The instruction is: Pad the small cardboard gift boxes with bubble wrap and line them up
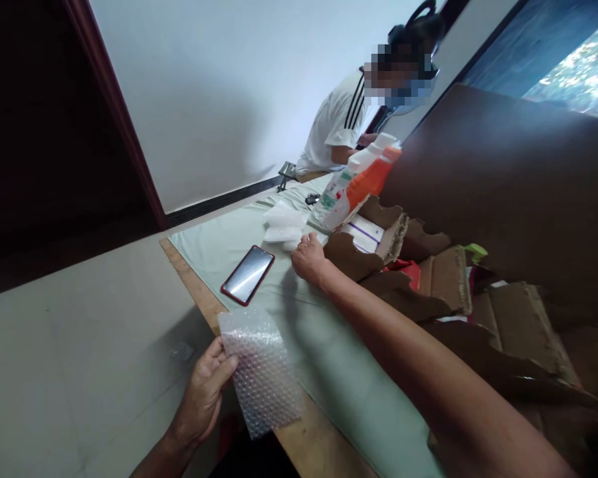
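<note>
My left hand (206,385) pinches the left edge of a sheet of clear bubble wrap (264,378) between thumb and fingers, over the table's front edge. Stretched across the table, my right hand (307,257) has its fingers curled closed; what they hold, if anything, is hidden. Just beyond it lie crumpled translucent white wrapping pieces (284,222), and a cardboard box (353,255) stands to its right. A phone (248,274) with a red-edged case lies between my two hands, its dark screen facing up.
Several open cardboard boxes (443,279) line the table's right side. Clear bottles (333,192) and an orange-and-white container (371,179) stand at the back. A person in a white shirt (333,119) sits beyond. The green-covered table (359,392) has a wooden edge.
</note>
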Demonstrator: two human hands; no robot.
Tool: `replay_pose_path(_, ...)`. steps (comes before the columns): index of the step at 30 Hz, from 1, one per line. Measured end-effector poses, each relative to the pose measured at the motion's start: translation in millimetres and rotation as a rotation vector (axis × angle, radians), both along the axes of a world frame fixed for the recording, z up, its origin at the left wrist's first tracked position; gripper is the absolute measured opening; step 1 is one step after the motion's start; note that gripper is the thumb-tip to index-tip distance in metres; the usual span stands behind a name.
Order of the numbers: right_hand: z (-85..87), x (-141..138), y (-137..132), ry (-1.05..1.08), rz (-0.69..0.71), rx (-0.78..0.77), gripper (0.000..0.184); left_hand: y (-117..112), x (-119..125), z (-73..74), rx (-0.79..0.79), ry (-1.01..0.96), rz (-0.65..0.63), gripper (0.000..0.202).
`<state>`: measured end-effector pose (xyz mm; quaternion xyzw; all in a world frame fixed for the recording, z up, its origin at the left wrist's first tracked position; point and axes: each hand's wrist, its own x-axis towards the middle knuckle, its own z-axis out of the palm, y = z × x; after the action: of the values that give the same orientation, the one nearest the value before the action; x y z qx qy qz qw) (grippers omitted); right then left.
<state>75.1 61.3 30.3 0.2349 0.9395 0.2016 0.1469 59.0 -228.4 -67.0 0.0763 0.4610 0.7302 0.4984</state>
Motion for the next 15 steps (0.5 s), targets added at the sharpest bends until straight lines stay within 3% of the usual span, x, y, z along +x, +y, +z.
replay_pose_path(7, 30.4, 13.0, -0.5, -0.071, 0.076, 0.003, 0.016, -3.5, -1.1, -11.2, -0.002, -0.013, -0.049, 0.052)
replay_pose_path(10, 25.5, 10.2, -4.9, -0.125, 0.034, 0.019, 0.016, -3.2, -1.0, -12.3, 0.000, 0.001, -0.063, 0.055)
replay_pose_path(13, 15.2, 1.4, -6.1, -0.151, -0.012, 0.023, 0.029, -6.3, 0.4, -13.7, 0.007, 0.006, -0.056, 0.056)
replay_pose_path(15, 17.7, -3.8, -7.5, -0.138, -0.007, 0.019, 0.028, -9.6, 2.2, -15.6, 0.012, -0.005, -0.051, 0.055)
